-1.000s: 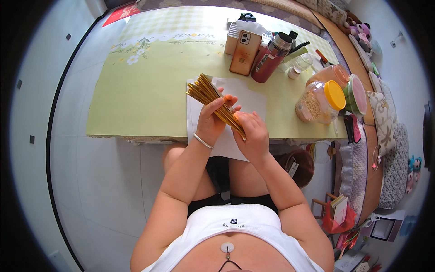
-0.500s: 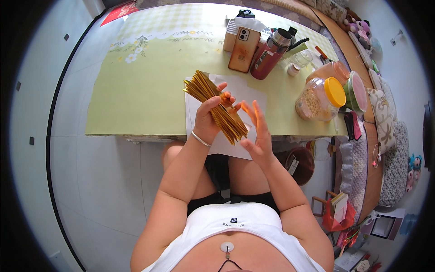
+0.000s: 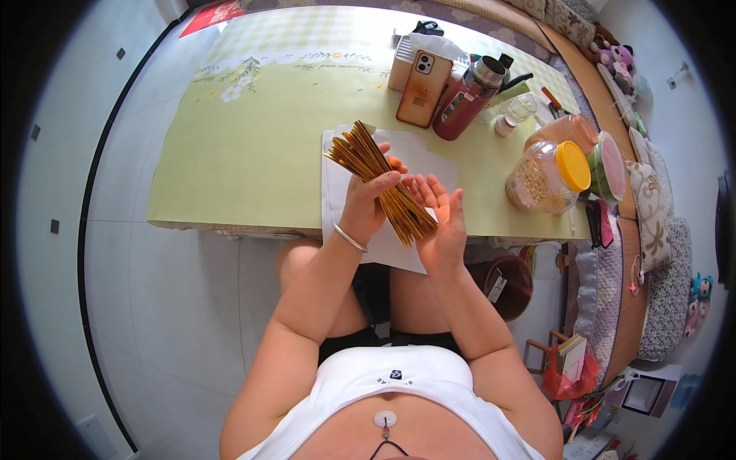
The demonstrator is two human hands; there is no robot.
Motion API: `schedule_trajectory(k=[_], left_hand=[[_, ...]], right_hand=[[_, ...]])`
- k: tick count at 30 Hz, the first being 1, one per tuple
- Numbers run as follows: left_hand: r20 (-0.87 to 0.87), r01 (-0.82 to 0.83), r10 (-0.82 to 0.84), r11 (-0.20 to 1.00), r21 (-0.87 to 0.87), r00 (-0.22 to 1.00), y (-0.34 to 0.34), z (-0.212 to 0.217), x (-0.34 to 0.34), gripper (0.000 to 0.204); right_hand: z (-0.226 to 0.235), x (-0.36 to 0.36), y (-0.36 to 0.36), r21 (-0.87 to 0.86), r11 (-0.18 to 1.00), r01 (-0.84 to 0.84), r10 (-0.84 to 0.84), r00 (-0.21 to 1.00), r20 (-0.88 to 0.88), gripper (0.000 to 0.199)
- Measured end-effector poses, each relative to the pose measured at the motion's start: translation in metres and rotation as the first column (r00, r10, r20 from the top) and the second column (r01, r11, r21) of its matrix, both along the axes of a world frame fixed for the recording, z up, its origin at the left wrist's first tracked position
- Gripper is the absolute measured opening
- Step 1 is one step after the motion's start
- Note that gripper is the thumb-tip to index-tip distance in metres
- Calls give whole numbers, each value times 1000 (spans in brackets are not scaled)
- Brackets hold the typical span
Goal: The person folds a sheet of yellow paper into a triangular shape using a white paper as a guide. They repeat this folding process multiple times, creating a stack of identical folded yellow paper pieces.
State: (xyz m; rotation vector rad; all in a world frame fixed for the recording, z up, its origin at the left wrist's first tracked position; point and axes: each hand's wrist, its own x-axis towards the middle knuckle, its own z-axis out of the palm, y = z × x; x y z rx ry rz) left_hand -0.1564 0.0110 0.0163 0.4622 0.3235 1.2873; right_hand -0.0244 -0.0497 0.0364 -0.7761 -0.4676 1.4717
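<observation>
A thick bundle of thin gold-coloured strips [image 3: 379, 176], apparently folded paper, lies aslant over the table's near edge. My left hand [image 3: 369, 201] is wrapped round its middle, thumb on top and fingers coming out on the far side. The strips fan apart at the upper left end. My right hand [image 3: 443, 230] is open, palm turned up and fingers stretched, right beside the lower right end of the bundle; whether it touches the strips I cannot tell. White paper sheets [image 3: 337, 201] lie under the bundle and hang over the table edge.
On the pale green tablecloth [image 3: 230, 161], to the right, stand an orange phone [image 3: 419, 88], a dark red thermos [image 3: 465, 103], a small glass jar [image 3: 523, 107] and a yellow-lidded jar [image 3: 534, 184]. A dark red bin [image 3: 510, 287] stands below the table edge.
My right hand has turned palm up and come in close to the bundle's lower end. My left hand has shifted slightly right with the strips, its thumb now lying across them.
</observation>
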Motion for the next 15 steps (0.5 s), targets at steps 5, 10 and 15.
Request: schedule_trajectory(k=[5,10,15], left_hand=[[-22,13,-12,999,41,1000,2,-4,-1,66],[-293,-12,79,975,223,953,-3,-3,1,76],[-365,22,61,976,219,929,-7,9,9,83]], right_hand=[[2,7,1,14,1000,4,-9,924,381,71],[32,14,11,353,925,-140,-197,618,761,65],[69,-1,30,511,781,-359,-236,588,774,69]])
